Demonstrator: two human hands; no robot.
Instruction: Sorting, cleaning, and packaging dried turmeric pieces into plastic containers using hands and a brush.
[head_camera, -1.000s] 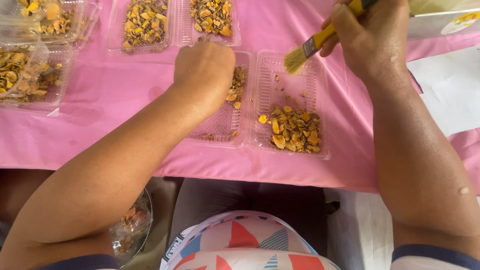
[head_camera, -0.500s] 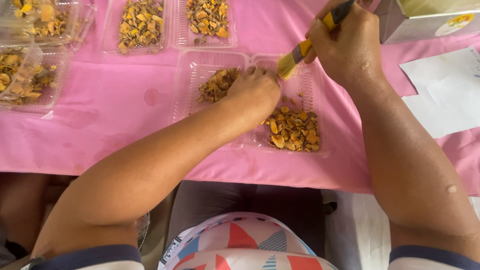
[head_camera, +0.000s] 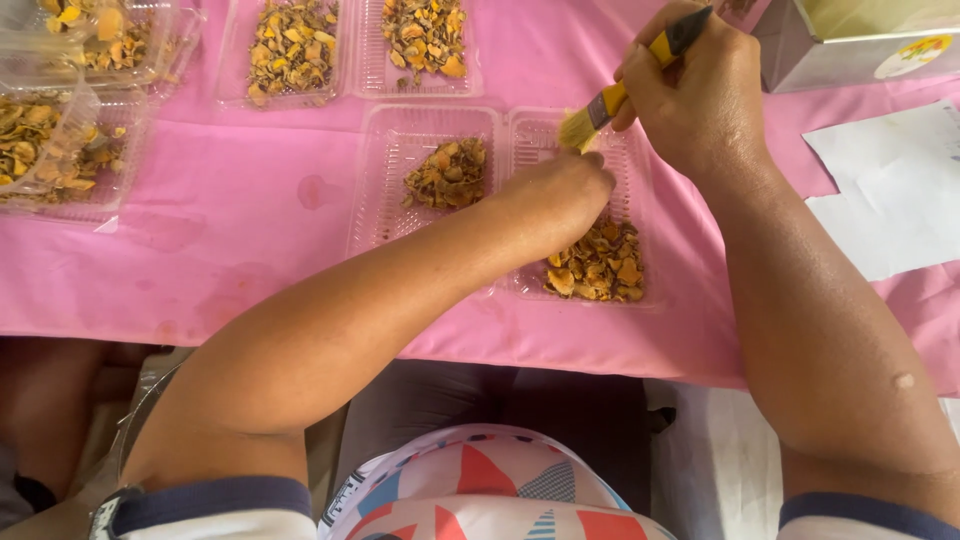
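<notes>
A pink tablecloth covers the work surface, bearing clear plastic trays of dried yellow-brown pieces. The right hand is clenched around a yellow-handled brush, bristles over the right-hand tray. The left hand rests curled in that tray; whether it grips anything cannot be told.

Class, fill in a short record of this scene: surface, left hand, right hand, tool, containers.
Surface: pink cloth-covered table
Left hand: rests in the right half of the clear plastic hinged tray, above yellow-orange dried pieces
Right hand: grips yellow-handled paintbrush, bristles near left fingers
Other containers: more clear trays of dried pieces at the far edge
</notes>
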